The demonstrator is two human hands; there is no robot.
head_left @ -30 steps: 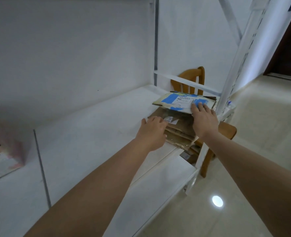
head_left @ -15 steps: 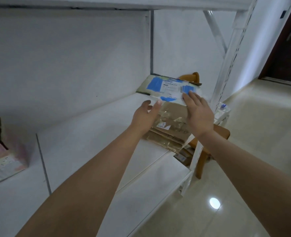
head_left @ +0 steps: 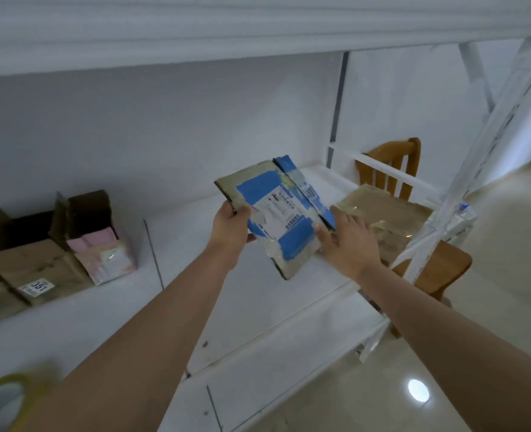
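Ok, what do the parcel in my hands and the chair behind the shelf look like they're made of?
The parcel: brown cardboard, matte and scuffed, worn edges; blue plastic-looking tape and a white printed paper label on its face. The chair: probably wood, orange-brown with a smooth varnished sheen; grain is too blurred to confirm.

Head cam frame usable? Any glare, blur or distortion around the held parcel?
Head view: dim, bluish light; parcel label text too soft to read; tape roll at bottom left smeared; bright glare spot on floor; upper shelf beam blurred; upright leans, likely wide-angle distortion.
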